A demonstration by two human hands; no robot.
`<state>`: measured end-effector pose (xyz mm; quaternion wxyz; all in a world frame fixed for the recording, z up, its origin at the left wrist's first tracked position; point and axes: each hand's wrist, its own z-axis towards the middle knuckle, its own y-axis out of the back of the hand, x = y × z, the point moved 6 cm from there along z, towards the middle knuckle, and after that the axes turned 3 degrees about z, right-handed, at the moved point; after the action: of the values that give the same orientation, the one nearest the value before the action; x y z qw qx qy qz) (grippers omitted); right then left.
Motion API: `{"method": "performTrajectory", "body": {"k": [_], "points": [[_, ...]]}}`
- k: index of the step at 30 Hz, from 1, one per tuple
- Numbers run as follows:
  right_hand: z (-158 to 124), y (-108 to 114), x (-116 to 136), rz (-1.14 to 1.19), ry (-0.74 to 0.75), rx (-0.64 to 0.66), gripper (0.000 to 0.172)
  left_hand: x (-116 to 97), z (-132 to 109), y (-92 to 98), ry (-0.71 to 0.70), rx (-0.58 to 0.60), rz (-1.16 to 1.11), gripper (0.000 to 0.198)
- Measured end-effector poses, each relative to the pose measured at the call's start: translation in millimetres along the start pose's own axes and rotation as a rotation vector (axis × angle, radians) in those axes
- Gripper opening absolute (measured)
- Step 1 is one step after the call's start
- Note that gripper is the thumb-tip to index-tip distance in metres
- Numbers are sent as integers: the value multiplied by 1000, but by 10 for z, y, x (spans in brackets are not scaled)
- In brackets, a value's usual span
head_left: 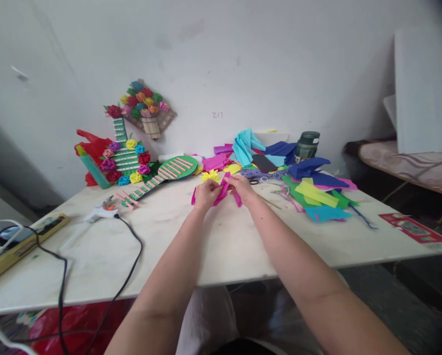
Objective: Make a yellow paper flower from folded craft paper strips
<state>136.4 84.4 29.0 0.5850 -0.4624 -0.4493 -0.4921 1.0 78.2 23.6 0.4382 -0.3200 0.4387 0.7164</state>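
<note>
A strip of magenta paper [222, 194] is held between my two hands above the white table, with ends sticking out on both sides. My left hand [206, 194] pinches its left part, and my right hand [240, 189] pinches it a little to the right, with fingers closed. Just behind my left hand lies a yellow paper flower [210, 175]. Scissors [253, 181], partly hidden, and a thin stick [269, 201] lie right of my right hand.
Left on the table [228, 246] are a glue gun [101, 211], its black cable, a power strip [24, 244] and flower-decorated guitar shapes [176, 168]. Coloured paper [317, 192], a phone [264, 163] and a dark bottle [307, 145] sit at the back right.
</note>
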Motion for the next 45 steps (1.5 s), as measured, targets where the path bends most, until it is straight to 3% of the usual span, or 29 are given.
{"method": "performTrajectory", "body": {"k": [5, 9, 16, 20, 25, 35, 38, 42, 45], "points": [[58, 58, -74, 66, -58, -28, 4, -69, -22, -1, -161, -3, 165, 16], [69, 82, -93, 36, -71, -62, 5, -78, -51, -39, -178, 68, 106, 17], [75, 76, -93, 2, -53, -57, 8, -1, -59, -108, -27, 168, -158, 24], [63, 48, -95, 19, -57, -26, 7, 42, -47, -121, -21, 139, -169, 21], [53, 28, -94, 119, -68, -25, 8, 17, -70, -189, 13, 209, -342, 28], [24, -105, -31, 224, 37, 94, 13, 9, -28, 55, 112, 54, -589, 27], [48, -37, -17, -29, 133, 31, 16, 47, 10, 165, 115, -25, -632, 27], [51, 12, 10, -744, 335, -94, 17, 110, 55, 293, 117, -128, -701, 28], [22, -122, -29, -1122, 462, 13, 25, 149, 75, 374, 120, -186, -726, 29]]}}
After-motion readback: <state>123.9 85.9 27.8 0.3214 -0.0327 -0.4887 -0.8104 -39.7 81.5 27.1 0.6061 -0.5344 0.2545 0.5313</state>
